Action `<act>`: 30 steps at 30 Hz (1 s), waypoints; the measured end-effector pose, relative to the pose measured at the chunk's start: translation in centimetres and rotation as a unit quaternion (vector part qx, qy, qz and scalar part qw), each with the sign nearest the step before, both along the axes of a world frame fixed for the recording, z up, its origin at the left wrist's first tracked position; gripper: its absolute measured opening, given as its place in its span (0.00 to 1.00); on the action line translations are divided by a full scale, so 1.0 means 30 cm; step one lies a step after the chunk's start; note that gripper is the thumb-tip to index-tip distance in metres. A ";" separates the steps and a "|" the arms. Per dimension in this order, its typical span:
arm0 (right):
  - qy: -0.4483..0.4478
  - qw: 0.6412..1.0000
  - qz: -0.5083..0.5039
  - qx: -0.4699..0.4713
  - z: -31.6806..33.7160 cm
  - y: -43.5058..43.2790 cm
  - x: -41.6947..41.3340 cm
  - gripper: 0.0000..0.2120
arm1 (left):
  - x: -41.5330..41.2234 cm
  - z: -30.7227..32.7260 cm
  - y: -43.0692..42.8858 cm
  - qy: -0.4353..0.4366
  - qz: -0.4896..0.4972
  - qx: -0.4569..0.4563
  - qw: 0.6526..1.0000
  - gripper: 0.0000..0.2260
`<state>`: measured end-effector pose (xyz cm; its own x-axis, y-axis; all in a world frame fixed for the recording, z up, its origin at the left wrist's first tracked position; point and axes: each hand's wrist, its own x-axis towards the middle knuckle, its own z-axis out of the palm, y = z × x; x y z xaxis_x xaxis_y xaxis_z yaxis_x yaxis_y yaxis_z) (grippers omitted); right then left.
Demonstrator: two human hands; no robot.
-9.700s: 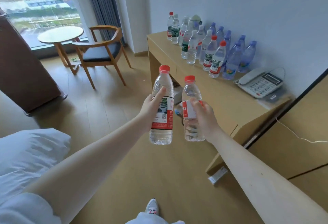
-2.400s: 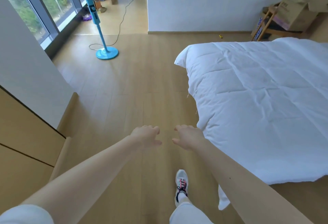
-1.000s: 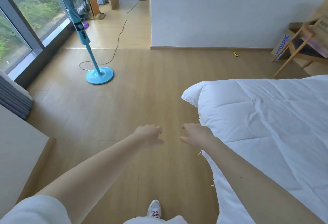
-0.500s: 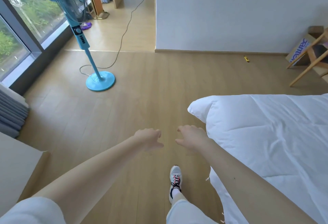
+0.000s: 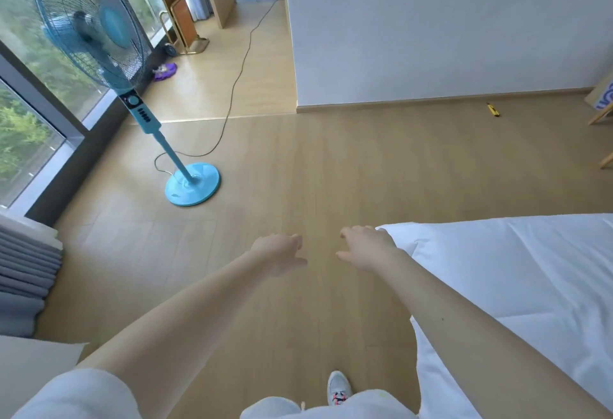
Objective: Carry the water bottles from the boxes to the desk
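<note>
**Grips.** My left grip (image 5: 280, 253) is held out ahead of me over the floor (image 5: 331, 160), back of the hand up. The fingers are loosely curled, the thumb points inward, and it holds nothing. My right grip (image 5: 365, 246) is level with the left and just beside it, with a narrow gap between the two. Its fingers are likewise slack and curled downward, and it is empty. Its outer edge sits in front of the near corner of the bed (image 5: 514, 269). I cannot tell whether it touches the white quilt.

**Task items.** No bottles show in either grip or elsewhere in this view, so I cannot place them relative to my grips. The table is out of frame. Of the box (image 5: 604, 97), only a cardboard corner with blue print shows at the far right edge. It stands by the wall (image 5: 431, 20), well apart from both grips, and its contents are hidden. A wooden leg (image 5: 599, 117) stands just beside it.

**Other items.**
- A blue fan (image 5: 137, 108) stands upright ahead on my left, near the window (image 5: 26, 54), with its round base on the floor.
- The fan's cord (image 5: 238, 73) trails away toward the far opening.
- A small yellow object (image 5: 493, 109) lies on the floor at the skirting, near the box.
- A grey curtain (image 5: 23, 269) is bunched at the left edge.
- One white shoe (image 5: 337, 392) shows low in the view, between my forearms.
</note>
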<state>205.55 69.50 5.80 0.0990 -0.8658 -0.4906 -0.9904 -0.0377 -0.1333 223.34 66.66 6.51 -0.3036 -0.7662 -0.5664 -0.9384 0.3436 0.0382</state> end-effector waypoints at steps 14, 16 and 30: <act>0.033 0.997 -0.073 0.020 -0.038 -0.542 -0.147 0.25 | -0.175 -0.049 -0.675 0.054 -0.082 -0.006 0.995 0.21; 0.033 0.995 -0.091 0.024 -0.036 -0.655 -0.143 0.25 | -0.179 -0.055 -0.803 0.065 -0.095 -0.001 0.993 0.21; 0.021 0.980 -0.193 0.037 0.032 -1.258 -0.161 0.27 | -0.246 -0.062 -1.494 0.080 -0.170 0.035 0.982 0.22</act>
<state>200.73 31.77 6.76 -0.2502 -0.7968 -0.5501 -0.9340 0.3483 -0.0797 215.98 21.84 4.65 -0.6242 -0.5664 -0.5381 -0.7503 0.6266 0.2108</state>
